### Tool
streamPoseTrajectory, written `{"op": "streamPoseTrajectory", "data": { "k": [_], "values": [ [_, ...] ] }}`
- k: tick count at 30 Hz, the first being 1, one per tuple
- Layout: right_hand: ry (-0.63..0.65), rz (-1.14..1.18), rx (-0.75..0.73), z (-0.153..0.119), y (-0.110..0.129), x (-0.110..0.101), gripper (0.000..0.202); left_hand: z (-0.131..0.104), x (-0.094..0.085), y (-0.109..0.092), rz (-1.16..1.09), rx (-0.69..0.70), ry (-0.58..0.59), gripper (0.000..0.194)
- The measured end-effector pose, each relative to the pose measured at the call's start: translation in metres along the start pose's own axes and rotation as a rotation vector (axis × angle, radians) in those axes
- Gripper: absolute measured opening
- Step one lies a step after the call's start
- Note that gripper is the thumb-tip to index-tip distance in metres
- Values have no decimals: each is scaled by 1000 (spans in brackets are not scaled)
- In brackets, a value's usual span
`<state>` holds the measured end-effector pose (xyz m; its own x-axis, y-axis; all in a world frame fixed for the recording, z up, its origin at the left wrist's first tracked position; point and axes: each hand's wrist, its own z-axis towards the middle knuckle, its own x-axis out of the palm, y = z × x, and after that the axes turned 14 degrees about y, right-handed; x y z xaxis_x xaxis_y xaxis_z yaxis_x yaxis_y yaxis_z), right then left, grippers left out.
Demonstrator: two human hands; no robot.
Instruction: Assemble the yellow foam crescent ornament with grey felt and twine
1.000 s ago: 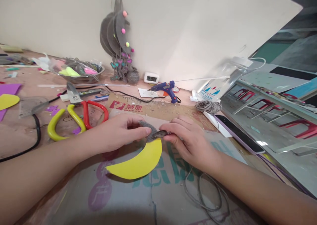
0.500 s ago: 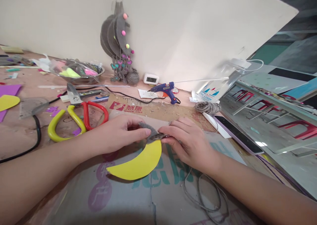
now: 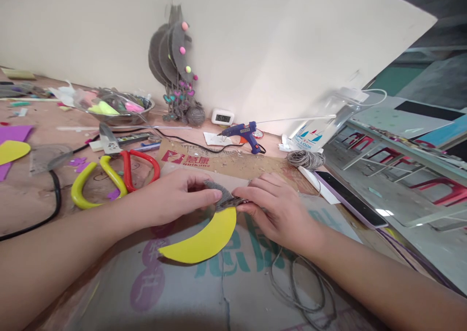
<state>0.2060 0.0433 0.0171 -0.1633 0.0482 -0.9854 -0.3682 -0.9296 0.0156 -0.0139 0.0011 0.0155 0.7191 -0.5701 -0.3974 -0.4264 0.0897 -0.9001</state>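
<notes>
The left hand (image 3: 178, 197) has its thumb and fingers clamped on the upper end of a yellow crescent (image 3: 204, 238), the part wound with grey cord (image 3: 222, 195). Just to the right of that grip, the thumb and forefinger of the right hand (image 3: 277, 204) are pinched together on the grey cord, at the edge of the winding; whether they also press on the crescent itself I cannot tell. The bare yellow part curves below the fingers of both hands and to the left, its pointed tip lying under the left wrist, above a sheet of printed cardboard (image 3: 182, 297). Loose loops of cord (image 3: 322, 294) lie on the cardboard below the right hand.

Left of the left fingers, beyond the forearm, are scissors (image 3: 114, 173) with one yellow and one red handle — open on the bench (image 3: 44, 114). Beyond the fingers of both hands, a blue glue gun (image 3: 244, 133) sits near a small white clock (image 3: 222, 117). Farther off and to the right of the right fingers are a skein of grey cord (image 3: 305, 159) and a dark-screened phone (image 3: 350, 200). Well beyond the left fingers, a metal bowl (image 3: 122, 119) holds coloured scraps.
</notes>
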Motion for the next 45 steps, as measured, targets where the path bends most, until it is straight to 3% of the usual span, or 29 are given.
{"op": "streamPoseTrajectory", "data": {
  "k": [45],
  "values": [
    [-3, -27, -8, -1, 1, 1, 20, 1, 1, 5, -17, 9, 15, 31]
  ]
}}
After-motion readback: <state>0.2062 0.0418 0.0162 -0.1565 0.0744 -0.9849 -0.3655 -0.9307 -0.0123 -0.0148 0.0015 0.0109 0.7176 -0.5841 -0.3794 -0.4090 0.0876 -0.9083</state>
